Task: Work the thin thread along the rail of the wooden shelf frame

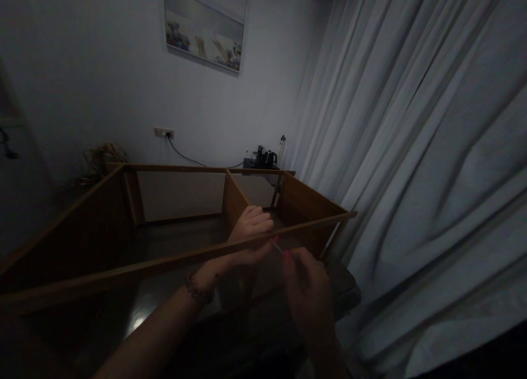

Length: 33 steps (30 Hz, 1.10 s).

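A wooden cabinet-like frame (177,261) with side panels and a middle divider (239,195) stands before me, its near rail running across the view. My left hand (252,228) is closed around that rail close to the divider, fingers curled above it and thumb side below. A beaded bracelet (197,291) circles my left wrist. Just right of it and below the rail, my right hand (308,286) pinches a thin, pale metal rod (277,246), whose far end meets the underside of the rail by my left thumb. Dim light hides the rod's exact kind.
Long pale curtains (411,148) hang close on the right. Behind the frame, a black kettle (269,159) and other dark items sit on a small surface. A cable (183,157) runs from a wall socket (163,133). A picture (203,28) hangs above.
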Tool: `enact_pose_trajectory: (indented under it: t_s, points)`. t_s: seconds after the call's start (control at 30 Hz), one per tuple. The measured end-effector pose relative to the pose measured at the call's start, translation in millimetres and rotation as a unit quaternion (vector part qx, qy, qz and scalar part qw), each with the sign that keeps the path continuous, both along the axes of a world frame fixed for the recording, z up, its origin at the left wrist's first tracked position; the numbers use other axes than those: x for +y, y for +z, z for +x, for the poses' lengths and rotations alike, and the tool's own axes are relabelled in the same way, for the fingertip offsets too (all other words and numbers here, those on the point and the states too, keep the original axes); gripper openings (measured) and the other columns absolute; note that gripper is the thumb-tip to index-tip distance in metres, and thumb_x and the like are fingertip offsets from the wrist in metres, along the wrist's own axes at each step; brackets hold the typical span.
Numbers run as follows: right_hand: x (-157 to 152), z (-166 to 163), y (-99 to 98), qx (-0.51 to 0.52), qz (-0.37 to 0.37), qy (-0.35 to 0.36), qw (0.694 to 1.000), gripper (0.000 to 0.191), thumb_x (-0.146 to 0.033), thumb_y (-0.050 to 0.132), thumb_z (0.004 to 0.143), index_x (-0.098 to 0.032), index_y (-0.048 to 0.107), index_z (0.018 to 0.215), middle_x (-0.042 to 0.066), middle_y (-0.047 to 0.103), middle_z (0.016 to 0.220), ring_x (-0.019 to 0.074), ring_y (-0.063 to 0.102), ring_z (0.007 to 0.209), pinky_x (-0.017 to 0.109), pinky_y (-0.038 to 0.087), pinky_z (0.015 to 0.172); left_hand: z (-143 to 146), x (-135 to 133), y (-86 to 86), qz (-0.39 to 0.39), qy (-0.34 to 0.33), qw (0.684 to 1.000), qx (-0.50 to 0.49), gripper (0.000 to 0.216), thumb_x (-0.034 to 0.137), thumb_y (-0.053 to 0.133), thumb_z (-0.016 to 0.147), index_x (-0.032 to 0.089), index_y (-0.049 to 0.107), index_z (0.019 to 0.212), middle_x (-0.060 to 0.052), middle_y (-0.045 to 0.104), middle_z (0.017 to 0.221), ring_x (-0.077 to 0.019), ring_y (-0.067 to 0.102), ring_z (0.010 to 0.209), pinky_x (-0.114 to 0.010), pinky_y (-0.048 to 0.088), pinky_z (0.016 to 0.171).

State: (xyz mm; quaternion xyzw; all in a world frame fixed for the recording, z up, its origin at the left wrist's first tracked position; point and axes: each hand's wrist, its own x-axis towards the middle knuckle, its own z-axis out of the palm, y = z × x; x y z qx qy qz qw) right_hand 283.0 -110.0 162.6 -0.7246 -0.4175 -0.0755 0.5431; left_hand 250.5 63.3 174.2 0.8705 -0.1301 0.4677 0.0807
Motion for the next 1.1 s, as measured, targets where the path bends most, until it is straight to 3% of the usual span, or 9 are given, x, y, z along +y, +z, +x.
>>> enact_pose_trajectory:
  t_s: [0.07,0.13,0.27,0.37,0.47,0.57,0.67,0.83,1.1]
  points:
    - [-2.3,-2.3,0.8,-0.151,-0.034,-0.082,0.984,0.019,-0.031,0.046,0.090,-0.019,0.059,0.083,0.002,0.061,0.074,0.0179,0.052,0.070,0.032,0.033,0.069,0.0,0.0,0.3,0.002,-0.006,1.000,0.003,0.021,0.027,0.043,0.081,0.021,0.035,0.063,-0.001,0.046,0.063,-0.0188,0.041,0.068,-0.036,0.034,0.067]
    - [-3.3,-4.2,-0.4,-0.239,-0.051,-0.120,0.962,0.019,-0.025,0.045,0.091,-0.019,0.060,0.101,0.004,0.064,0.082,0.0194,0.055,0.075,0.035,0.032,0.075,0.5,0.5,-0.6,0.001,-0.010,1.000,0.000,0.020,0.027,0.043,0.081,0.021,0.035,0.063,-0.001,0.046,0.063,-0.0187,0.041,0.067,-0.037,0.034,0.067]
    - [-2.9,-5.9,-3.1,-0.294,-0.070,-0.077,0.950,0.033,-0.017,0.040,0.093,-0.024,0.053,0.122,0.004,0.064,0.084,0.0197,0.055,0.076,0.036,0.032,0.075,4.6,3.3,-6.5,-0.012,-0.015,1.000,-0.013,0.021,0.030,0.042,0.081,0.021,0.035,0.063,-0.001,0.046,0.063,-0.0186,0.041,0.067,-0.037,0.033,0.066]
    - [-2.2,-7.2,-2.8,-0.259,-0.060,0.013,0.964,0.033,-0.015,0.039,0.093,-0.027,0.055,0.119,0.003,0.065,0.091,0.0195,0.055,0.083,0.034,0.034,0.076,9.7,6.6,-12.3,-0.017,-0.016,0.999,-0.023,0.023,0.032,0.042,0.081,0.021,0.034,0.063,0.000,0.045,0.062,-0.0180,0.040,0.065,-0.037,0.032,0.065]
    - [-1.5,-9.0,-2.5,-0.150,-0.010,0.085,0.985,0.025,-0.023,0.044,0.093,-0.028,0.057,0.114,0.002,0.065,0.098,0.0182,0.056,0.088,0.032,0.039,0.078,13.0,8.8,-15.2,-0.014,-0.018,0.999,-0.035,0.024,0.033,0.041,0.081,0.021,0.033,0.062,0.000,0.044,0.062,-0.0179,0.039,0.065,-0.037,0.032,0.065]
    - [0.9,-10.4,-4.1,-0.029,0.047,0.123,0.991,0.024,-0.028,0.040,0.094,-0.028,0.061,0.106,0.000,0.065,0.088,0.0152,0.058,0.080,0.027,0.044,0.070,11.3,8.2,-13.5,-0.012,-0.009,0.999,-0.028,0.023,0.032,0.041,0.081,0.021,0.033,0.062,0.000,0.043,0.062,-0.0185,0.040,0.066,-0.036,0.032,0.065]
    - [4.5,-11.2,-7.9,0.040,0.074,0.114,0.990,0.023,-0.028,0.043,0.093,-0.027,0.063,0.104,-0.001,0.065,0.088,0.0135,0.060,0.079,0.024,0.047,0.068,6.5,5.8,-9.4,-0.010,-0.009,1.000,-0.013,0.022,0.032,0.041,0.081,0.021,0.033,0.063,0.000,0.043,0.063,-0.0187,0.040,0.067,-0.036,0.032,0.065]
    - [5.8,-11.3,-17.1,0.057,0.108,0.085,0.989,0.036,-0.025,0.049,0.091,-0.026,0.046,0.127,0.002,0.066,0.101,0.0135,0.063,0.088,0.025,0.050,0.076,3.6,4.0,-7.1,-0.007,-0.006,1.000,-0.003,0.022,0.031,0.044,0.080,0.021,0.033,0.064,0.000,0.044,0.064,-0.0186,0.041,0.068,-0.036,0.032,0.066]
    - [-0.1,-4.1,-22.9,0.091,0.118,0.089,0.985,0.020,-0.027,0.053,0.089,-0.023,0.062,0.106,0.007,0.067,0.110,0.0200,0.062,0.102,0.035,0.049,0.086,3.7,2.2,-4.8,-0.007,0.003,1.000,-0.012,0.023,0.030,0.043,0.080,0.021,0.035,0.060,0.000,0.045,0.062,-0.0191,0.042,0.068,-0.036,0.033,0.067]
